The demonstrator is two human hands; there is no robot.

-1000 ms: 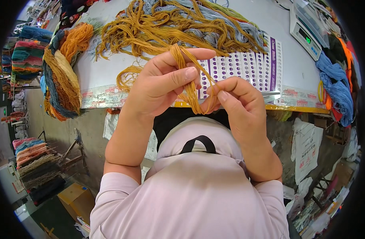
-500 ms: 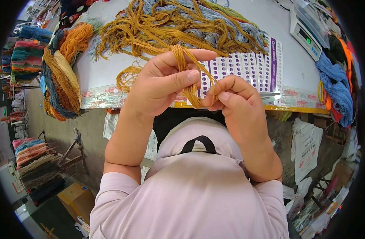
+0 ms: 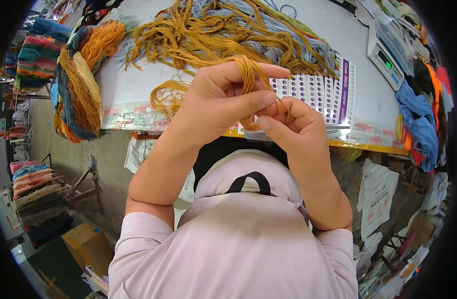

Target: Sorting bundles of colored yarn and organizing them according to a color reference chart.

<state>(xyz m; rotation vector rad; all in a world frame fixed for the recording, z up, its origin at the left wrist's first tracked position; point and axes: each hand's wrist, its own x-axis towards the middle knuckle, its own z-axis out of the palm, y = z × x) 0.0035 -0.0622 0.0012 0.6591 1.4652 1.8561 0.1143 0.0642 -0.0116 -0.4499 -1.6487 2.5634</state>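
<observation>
A small loop of mustard-gold thread (image 3: 248, 74) is draped over the index finger of my left hand (image 3: 211, 102), its thumb bent in against the strands. My right hand (image 3: 298, 124) meets it at the loop's lower right, fingers curled and pinching some of the same thread. Both hands are raised above the table's near edge, almost touching. Behind them lies a big tangled heap of gold and grey-blue thread (image 3: 198, 37). A loose gold coil (image 3: 167, 97) rests beside my left wrist. White cards with rows of purple-ringed holes (image 3: 315, 97) lie partly behind my right hand.
A digital scale (image 3: 386, 60) with a lit green display stands at the far right, blue yarn (image 3: 419, 124) hanging nearby. At the left, orange, cream and dark-blue skeins (image 3: 81, 84) hang over the table's edge. A rack of coloured yarn (image 3: 36, 184) and a cardboard box (image 3: 88, 244) stand lower left.
My left hand has shifted right with the thread loop, closer to my right hand. The right fingers have curled further in around the strands. The whole view has turned slightly.
</observation>
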